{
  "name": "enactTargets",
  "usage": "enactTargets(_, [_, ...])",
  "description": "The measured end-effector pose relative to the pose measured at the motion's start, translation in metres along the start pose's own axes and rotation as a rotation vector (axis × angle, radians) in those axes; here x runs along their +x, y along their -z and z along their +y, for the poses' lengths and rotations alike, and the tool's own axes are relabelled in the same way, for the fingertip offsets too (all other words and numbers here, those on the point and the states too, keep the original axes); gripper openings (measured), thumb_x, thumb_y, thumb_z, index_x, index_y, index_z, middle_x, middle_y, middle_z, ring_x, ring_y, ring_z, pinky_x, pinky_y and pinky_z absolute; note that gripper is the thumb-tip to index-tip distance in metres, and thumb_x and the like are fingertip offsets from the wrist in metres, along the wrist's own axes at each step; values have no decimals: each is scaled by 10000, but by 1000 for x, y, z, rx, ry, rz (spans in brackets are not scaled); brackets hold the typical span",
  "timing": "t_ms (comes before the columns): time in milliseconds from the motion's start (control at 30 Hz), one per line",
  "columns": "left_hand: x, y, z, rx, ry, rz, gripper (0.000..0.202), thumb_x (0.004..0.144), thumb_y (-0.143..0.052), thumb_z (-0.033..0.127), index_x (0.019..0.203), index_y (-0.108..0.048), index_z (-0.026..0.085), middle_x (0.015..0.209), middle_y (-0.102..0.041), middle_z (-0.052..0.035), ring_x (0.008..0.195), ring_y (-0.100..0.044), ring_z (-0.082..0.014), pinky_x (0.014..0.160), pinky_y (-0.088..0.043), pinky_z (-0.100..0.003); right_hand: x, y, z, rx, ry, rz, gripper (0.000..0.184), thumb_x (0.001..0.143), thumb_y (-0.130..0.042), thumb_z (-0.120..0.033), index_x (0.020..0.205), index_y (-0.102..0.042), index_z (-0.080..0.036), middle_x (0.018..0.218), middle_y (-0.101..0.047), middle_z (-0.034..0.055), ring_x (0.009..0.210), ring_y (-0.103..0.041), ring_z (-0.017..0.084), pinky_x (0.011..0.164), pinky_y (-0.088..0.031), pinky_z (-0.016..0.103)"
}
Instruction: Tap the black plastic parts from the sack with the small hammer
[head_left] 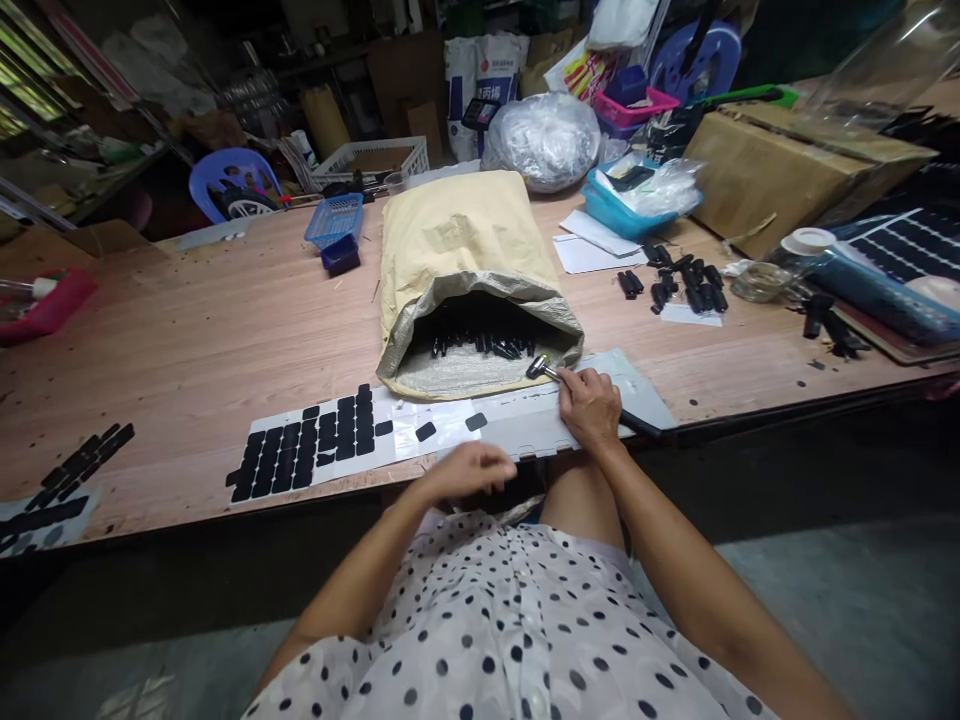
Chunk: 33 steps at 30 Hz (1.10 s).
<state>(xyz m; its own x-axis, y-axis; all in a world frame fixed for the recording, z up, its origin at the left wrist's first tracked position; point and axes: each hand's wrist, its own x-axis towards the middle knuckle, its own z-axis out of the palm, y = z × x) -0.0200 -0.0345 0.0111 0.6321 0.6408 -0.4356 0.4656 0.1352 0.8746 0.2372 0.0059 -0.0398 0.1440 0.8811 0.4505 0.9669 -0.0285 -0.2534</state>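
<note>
My right hand (591,408) is wrapped around a small hammer (640,424) with a black handle and a shiny metal head. That head rests by the lower lip of a cream woven sack (469,225), which lies with its mouth toward me. Dark, glossy black pieces (502,346) show inside the sack. At the table's front edge is my left hand (472,468), slightly blurred, fingers loosely stretched to the right with nothing visible in them. Just beyond it, a grey board (517,430) carries a loose black rounded patch (476,422) and another black patch (425,431).
Rows of black stickers (285,455) lie on a sheet to the left. Behind stand a blue basket (334,220) and a dark blue box (340,256). Several black parts (701,285), a turquoise basin (619,212) and a cardboard box (780,165) occupy the right side.
</note>
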Motion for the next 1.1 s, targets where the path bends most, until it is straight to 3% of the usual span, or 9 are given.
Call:
enactTargets(100, [31,55,28,60,-42,583,233,912,-626,388,977,-739,195,970,-737,-70,890,-676,-208,815,-548,-342,0,-1,1,-2,8,-7,303,913,-519,-226,1122,-738,-231,907,-588,97,858,-415,232,701,-235,329])
enactTargets(167, [56,87,39,215,61,954,149,904,-622,286,943,-723,182,1002,-730,-98,1014,-666,-249,918,-528,-381,0,-2,2,1,12,-8,304,904,-531,-227,1127,-738,-232,902,-585,94,860,-414,231,707,-242,330])
enactTargets(267, [86,117,44,332,235,1166,171,907,-638,302,986,-714,171,1030,-741,-142,1091,-668,-303,970,-505,-417,0,-1,0,5,18,-17,313,904,-533,-220,1138,-741,-239,902,-590,91,863,-424,229,717,-260,333])
enactTargets(400, [99,128,39,353,386,1173,235,901,-662,364,1039,-727,185,1104,-750,-187,1087,-687,-350,894,-515,-440,1,2,-3,8,14,-30,313,925,-508,-214,1130,-743,-243,912,-601,91,861,-437,227,718,-267,333])
enactTargets(567, [84,123,23,331,299,1133,175,857,-699,301,975,-767,191,1001,-779,-122,1002,-703,-283,852,-520,-360,1,4,-5,15,7,-39,314,922,-511,-214,1136,-739,-243,917,-600,95,862,-435,232,713,-270,332])
enactTargets(667, [70,103,13,334,111,1075,153,817,-723,272,939,-776,197,917,-753,-60,875,-688,-217,815,-527,-317,2,4,-5,20,-2,-36,317,922,-501,-216,1127,-743,-239,915,-599,99,872,-439,237,717,-275,337])
enactTargets(833, [60,45,6,410,-225,740,134,779,-744,232,912,-765,222,899,-694,-18,823,-644,-178,785,-533,-308,4,5,-5,24,-8,-41,323,917,-505,-231,1140,-739,-233,923,-596,104,890,-435,244,723,-282,342])
enactTargets(933, [62,25,5,487,-278,651,118,780,-734,202,896,-750,215,893,-681,-31,909,-637,-208,852,-525,-343,5,6,-5,14,-4,-51,322,925,-501,-235,1148,-734,-231,927,-596,102,886,-432,241,720,-276,338])
enactTargets(1100, [64,21,2,533,-290,667,178,772,-731,202,951,-740,205,912,-679,-41,930,-616,-226,882,-507,-371,5,7,-7,2,-15,-68,323,943,-495,-236,1161,-733,-235,952,-601,107,893,-437,245,730,-279,340])
